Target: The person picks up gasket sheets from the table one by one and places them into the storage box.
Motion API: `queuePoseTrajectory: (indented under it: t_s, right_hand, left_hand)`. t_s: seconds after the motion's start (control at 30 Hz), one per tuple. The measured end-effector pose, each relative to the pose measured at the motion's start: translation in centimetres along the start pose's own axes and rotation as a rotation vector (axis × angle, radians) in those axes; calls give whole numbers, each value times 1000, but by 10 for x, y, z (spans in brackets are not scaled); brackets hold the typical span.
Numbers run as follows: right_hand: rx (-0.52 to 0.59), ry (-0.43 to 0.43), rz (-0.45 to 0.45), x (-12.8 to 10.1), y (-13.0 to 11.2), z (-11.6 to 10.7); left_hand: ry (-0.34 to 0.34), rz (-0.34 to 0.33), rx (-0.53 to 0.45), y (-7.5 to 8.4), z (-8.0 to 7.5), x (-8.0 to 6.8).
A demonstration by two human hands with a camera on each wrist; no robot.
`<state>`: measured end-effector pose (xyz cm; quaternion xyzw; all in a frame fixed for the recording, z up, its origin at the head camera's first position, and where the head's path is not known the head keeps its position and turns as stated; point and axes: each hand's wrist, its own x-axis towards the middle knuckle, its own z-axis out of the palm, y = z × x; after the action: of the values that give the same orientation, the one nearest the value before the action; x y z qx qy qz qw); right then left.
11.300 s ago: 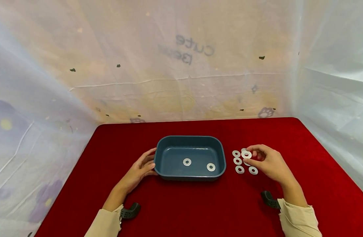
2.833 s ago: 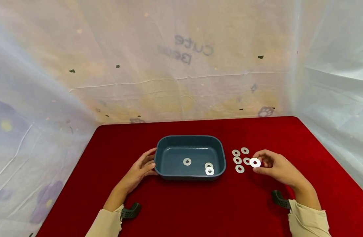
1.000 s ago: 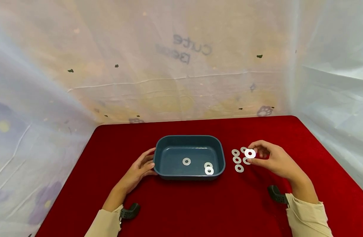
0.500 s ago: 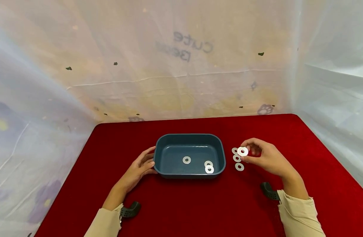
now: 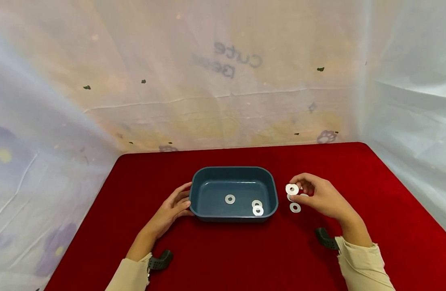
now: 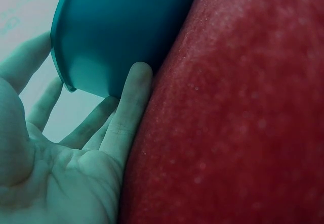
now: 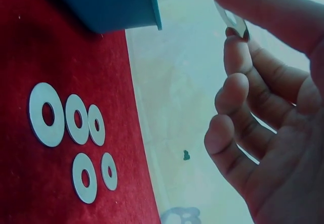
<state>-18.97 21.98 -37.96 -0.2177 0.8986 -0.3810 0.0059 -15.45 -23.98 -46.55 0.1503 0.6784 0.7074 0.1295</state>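
In the head view my right hand (image 5: 322, 197) pinches a flat, silvery washer (image 5: 292, 184) between thumb and fingers, raised above the red cloth. The right wrist view shows this washer (image 7: 240, 27) edge-on and clear of several loose washers (image 7: 46, 115) lying on the cloth. In the head view the hand partly covers those; one washer (image 5: 295, 207) lies in plain sight. My left hand (image 5: 170, 209) touches the left end of a blue rectangular tub (image 5: 233, 218) with extended fingers. Three washers lie inside: one by itself (image 5: 230, 199), and two overlapping (image 5: 258, 210) near the right front corner.
A red cloth (image 5: 226, 254) covers the table. Pale printed sheeting (image 5: 223, 101) stands behind and on both sides. The tub's right wall is a short way left of the loose washers. Dark wrist straps (image 5: 161, 260) sit at both cuffs.
Over the last second my right hand has carried its washer leftward, nearer the tub. Since the oldest frame, the tub's washers have gone from two to three. The left hand keeps its place.
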Motion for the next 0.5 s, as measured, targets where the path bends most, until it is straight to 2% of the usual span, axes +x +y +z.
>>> queuePoseTrajectory:
  t_s: [0.27,0.5]
  right_hand:
    - [-16,-29,38,2,0,8]
    - [-15,-34,-17,5,-4,12]
  left_hand:
    - [0,2,4,-3,0,-1]
    - [-3,10,8,-4,-2,0]
